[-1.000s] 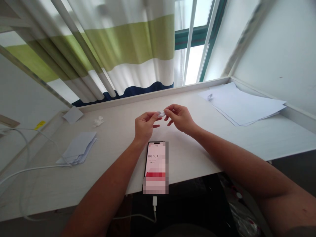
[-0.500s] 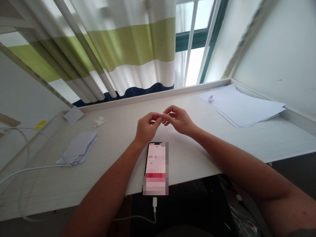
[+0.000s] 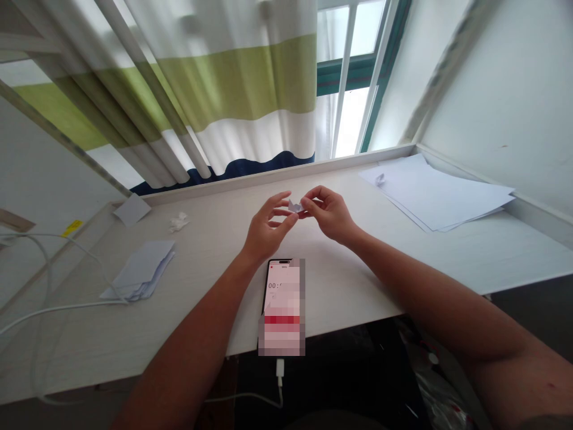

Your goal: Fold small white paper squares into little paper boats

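Note:
A small folded piece of white paper is held above the desk, between my two hands. The thumb and fingers of my right hand pinch its right side. My left hand is around its left side with fingers spread apart. The left thumb tip reaches close under the paper; whether it touches I cannot tell. Part of the paper is hidden behind the right fingertips. Nearer to me, below the hands, lies a phone with a lit, partly blurred screen.
Large white sheets lie at the right with a small folded paper on them. On the left are a stack of paper pieces, a crumpled tissue, a square paper and a white cable. A plugged-in charging connector hangs off the front edge.
My left fingers have spread and moved off the fingertips of my right hand. The folded paper, hidden before, now shows between the hands.

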